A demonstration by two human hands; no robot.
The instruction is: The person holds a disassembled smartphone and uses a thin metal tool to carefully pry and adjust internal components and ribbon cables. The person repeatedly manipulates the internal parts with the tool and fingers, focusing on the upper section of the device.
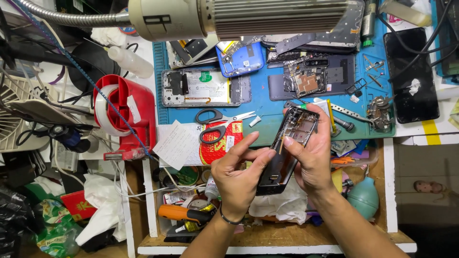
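Above the cluttered bench edge (267,249), phone frame (291,145) between both hands' fingers (260,155), seemingly pinched.

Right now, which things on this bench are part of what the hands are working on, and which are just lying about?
In hand:
opened phone frame, held by the right hand
left hand, fingertips at the frame's edge

Lying about:
scissors
red tape dispenser
other opened phone
blue mat
squeeze bottle

The phone frame (288,148) looks glossy black plastic with bare metal inside. The blue mat (267,112) is matt rubber. The bench (287,236) is rough, worn wood.
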